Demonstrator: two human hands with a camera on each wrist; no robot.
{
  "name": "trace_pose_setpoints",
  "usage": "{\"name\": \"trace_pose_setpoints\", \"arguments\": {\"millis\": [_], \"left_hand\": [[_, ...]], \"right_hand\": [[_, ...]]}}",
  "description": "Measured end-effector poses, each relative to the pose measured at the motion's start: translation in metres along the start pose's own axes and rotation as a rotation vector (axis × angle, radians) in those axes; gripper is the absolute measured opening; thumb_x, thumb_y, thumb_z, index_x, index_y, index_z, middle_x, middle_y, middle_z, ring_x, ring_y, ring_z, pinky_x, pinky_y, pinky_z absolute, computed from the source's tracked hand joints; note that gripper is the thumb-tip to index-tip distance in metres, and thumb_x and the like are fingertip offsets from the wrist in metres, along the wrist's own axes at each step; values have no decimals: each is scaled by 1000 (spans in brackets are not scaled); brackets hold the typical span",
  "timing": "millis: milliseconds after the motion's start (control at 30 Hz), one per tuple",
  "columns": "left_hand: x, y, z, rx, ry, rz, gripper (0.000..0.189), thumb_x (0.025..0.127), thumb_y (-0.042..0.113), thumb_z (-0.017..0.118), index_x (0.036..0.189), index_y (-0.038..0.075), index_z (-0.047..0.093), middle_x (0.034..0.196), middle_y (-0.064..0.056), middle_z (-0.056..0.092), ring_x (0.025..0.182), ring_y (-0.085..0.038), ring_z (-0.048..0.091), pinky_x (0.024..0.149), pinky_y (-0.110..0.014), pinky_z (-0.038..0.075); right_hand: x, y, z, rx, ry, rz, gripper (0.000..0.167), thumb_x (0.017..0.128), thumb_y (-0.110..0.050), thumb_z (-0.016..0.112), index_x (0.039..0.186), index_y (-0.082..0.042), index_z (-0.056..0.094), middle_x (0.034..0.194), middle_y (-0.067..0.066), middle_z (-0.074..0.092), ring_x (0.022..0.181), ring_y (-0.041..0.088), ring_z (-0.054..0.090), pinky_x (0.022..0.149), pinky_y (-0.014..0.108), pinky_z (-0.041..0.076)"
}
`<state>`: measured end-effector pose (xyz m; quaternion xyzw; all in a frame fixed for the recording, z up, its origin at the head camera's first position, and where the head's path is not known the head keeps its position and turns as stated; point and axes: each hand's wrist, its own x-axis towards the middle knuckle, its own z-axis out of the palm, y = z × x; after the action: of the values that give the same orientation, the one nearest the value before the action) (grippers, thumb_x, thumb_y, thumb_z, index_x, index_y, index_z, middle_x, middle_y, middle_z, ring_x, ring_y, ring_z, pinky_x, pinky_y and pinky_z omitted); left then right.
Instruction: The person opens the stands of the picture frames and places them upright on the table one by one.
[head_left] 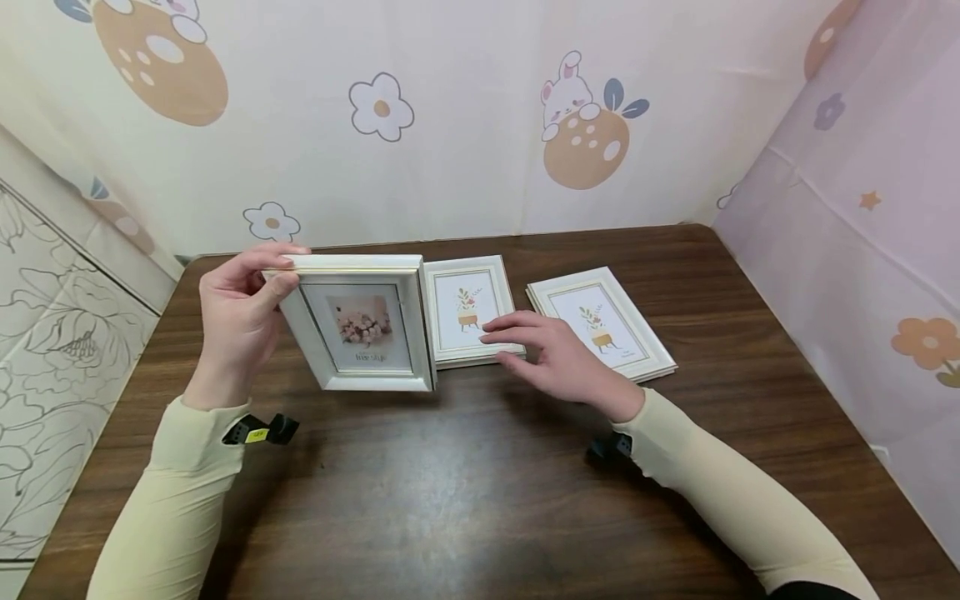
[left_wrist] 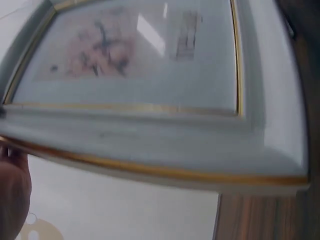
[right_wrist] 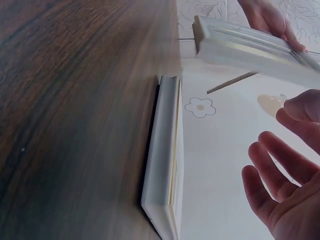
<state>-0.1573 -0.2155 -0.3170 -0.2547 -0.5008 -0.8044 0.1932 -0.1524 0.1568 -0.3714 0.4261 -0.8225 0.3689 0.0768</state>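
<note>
My left hand [head_left: 238,312] pinches the upper left corner of a white picture frame [head_left: 367,329], thumb on its front. This frame is tilted upright above the table, its pink flower photo facing me; gold lines edge its border in the left wrist view [left_wrist: 150,117]. My right hand [head_left: 555,354], fingers loosely spread, hovers by the lower right corner of a second white picture frame [head_left: 450,292] lying flat with a potted-plant print. In the right wrist view that hand [right_wrist: 290,185] holds nothing. The held frame partly covers the second one's left side.
Right of my right hand lie white picture frames [head_left: 637,346], stacked and turned at an angle, with the same plant print on top. The dark wooden table [head_left: 435,492] meets a patterned curtain [head_left: 465,192] at the back and another hanging [head_left: 847,242] on the right.
</note>
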Motion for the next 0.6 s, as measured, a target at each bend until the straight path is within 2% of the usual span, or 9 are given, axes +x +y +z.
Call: {"name": "trace_pose_setpoints", "arguments": {"millis": [100,200,367,600], "left_hand": [[-2,1,1,98,46,31,13,81,-21,69,92,-23,63,101,-25,69,94,-32,65,73,-28,54],[-3,0,-1,147,93,43,14,81,-22,68,94,-23,64,101,-24,70,94,-31,64,72,-26,53],[-1,-2,-9,144,177,18,15,81,-21,68,95,-23,63,102,-23,70,91,-28,64,71,-25,52],[1,-4,-22,133,250,-11,18,81,-20,70,97,-23,64,102,-22,71,90,-26,66,72,-27,55]], "right_hand": [[-2,0,-1,-4,-2,19,25,93,-12,69,118,-12,73,125,1,65,116,17,60,93,39,49],[-4,1,-2,1,1,30,24,93,-12,69,117,-11,74,125,2,66,117,17,60,95,41,49],[-7,2,-2,10,2,40,23,94,-11,69,116,-10,74,124,3,66,117,18,60,96,41,48],[-13,2,-3,48,-4,87,21,94,-9,68,114,-8,74,122,-1,67,115,15,61,94,40,49]]}}
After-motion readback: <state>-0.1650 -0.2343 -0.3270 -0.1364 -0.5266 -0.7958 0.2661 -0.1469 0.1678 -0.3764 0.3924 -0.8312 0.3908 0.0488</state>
